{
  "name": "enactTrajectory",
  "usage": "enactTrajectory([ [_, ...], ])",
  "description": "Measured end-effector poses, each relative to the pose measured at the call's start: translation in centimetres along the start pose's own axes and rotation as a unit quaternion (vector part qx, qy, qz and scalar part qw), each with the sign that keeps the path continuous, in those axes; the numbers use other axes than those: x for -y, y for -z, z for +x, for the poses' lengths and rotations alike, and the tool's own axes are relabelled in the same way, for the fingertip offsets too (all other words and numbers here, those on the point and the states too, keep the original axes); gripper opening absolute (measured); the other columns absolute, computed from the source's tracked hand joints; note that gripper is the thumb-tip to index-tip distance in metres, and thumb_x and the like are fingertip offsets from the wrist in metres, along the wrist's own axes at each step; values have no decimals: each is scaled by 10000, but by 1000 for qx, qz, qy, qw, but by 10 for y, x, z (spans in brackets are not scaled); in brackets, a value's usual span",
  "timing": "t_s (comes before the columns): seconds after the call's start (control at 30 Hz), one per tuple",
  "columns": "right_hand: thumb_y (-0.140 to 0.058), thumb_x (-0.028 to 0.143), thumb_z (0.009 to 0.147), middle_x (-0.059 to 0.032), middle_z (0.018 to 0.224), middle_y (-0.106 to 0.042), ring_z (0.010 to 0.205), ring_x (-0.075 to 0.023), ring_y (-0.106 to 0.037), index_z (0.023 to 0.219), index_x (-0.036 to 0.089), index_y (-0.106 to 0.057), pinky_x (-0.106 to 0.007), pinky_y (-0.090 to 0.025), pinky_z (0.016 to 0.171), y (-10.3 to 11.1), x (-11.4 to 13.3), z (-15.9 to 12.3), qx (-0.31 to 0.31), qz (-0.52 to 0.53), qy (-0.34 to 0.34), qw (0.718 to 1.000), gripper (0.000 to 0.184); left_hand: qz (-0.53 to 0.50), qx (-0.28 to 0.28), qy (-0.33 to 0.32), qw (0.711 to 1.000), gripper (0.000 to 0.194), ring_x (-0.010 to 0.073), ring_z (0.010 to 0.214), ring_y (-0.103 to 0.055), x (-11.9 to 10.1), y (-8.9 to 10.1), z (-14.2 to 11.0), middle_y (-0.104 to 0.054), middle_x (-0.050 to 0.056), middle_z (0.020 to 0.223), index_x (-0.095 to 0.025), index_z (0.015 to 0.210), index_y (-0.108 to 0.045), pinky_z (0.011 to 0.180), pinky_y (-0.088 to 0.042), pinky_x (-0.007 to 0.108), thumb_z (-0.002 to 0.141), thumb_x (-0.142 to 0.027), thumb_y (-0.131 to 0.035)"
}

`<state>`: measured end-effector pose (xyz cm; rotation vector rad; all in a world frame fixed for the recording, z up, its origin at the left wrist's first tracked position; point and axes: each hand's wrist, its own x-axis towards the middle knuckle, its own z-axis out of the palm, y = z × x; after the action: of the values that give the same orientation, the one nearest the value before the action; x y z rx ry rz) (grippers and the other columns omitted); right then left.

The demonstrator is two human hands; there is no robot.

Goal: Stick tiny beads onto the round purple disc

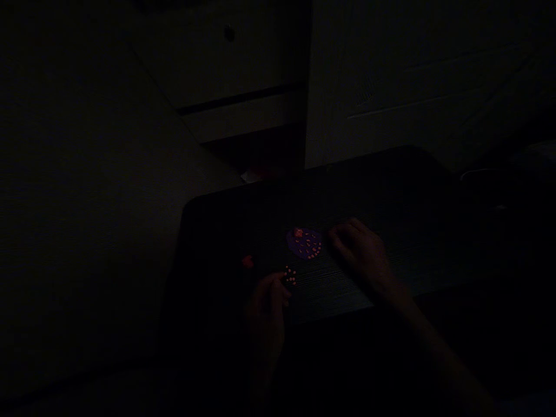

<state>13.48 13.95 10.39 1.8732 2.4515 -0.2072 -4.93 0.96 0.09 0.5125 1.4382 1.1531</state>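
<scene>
The room is very dark. Beside a loose group of several small orange pieces (291,279) on the dark table, my left hand (270,301) has its thumb and index finger drawn together. One piece shows right at those fingertips; whether it is gripped is unclear. A flat purple disc (299,248), dotted with small orange bits, lies between my hands. On its far edge sits a reddish-orange lump (298,232). Just right of the disc, my right hand (364,250) is curled with thumb and index tip close together. Anything between them is too dark to make out.
A red lump (247,262) lies on the dark table (408,202), left of the disc. Behind the table stand a drawer front (243,69) and a pale panel (369,98). Something whitish (248,176) shows beyond the far edge.
</scene>
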Motion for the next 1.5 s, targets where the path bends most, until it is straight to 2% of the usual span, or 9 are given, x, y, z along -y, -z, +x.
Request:
enactTrajectory([
  [0.1, -516, 325, 1032, -63, 1058, -658, 876, -161, -653, 1061, 196, -679, -292, -494, 753, 0, -2, -1, 46, 9, 48, 998, 210, 3, 4, -5, 1000, 320, 116, 618, -596, -2, -2, 0, -645, 23, 718, -147, 1046, -700, 618, -500, 223, 991, -420, -542],
  [0.2, -501, 342, 1043, -63, 1079, -658, 881, -163, -655, 1092, 209, -676, -290, -495, 746, 1, -3, 0, 73, -12, 59, 996, 225, -2, 0, 0, 1000, 324, 120, 617, -594, -4, -5, 0, -640, 24, 712, -146, 1045, -699, 615, -504, 228, 985, -427, -549],
  [1.17, -469, 372, 1055, -64, 1091, -658, 823, -165, -650, 1113, 227, -698, -274, -419, 634, 0, 0, 1, 83, -105, 61, 989, 277, -1, 5, 6, 1000, 342, 123, 623, -593, -6, -5, 0, -647, 29, 729, -148, 1047, -704, 613, -492, 231, 980, -444, -547],
  [1.5, -519, 309, 1031, -54, 1116, -654, 850, -161, -654, 1150, 231, -715, -289, -488, 688, 4, -1, -3, 60, -61, 92, 992, 242, 4, 4, 5, 1000, 341, 113, 610, -581, -8, -4, 0, -639, 25, 723, -148, 1037, -701, 586, -484, 219, 986, -442, -537],
])
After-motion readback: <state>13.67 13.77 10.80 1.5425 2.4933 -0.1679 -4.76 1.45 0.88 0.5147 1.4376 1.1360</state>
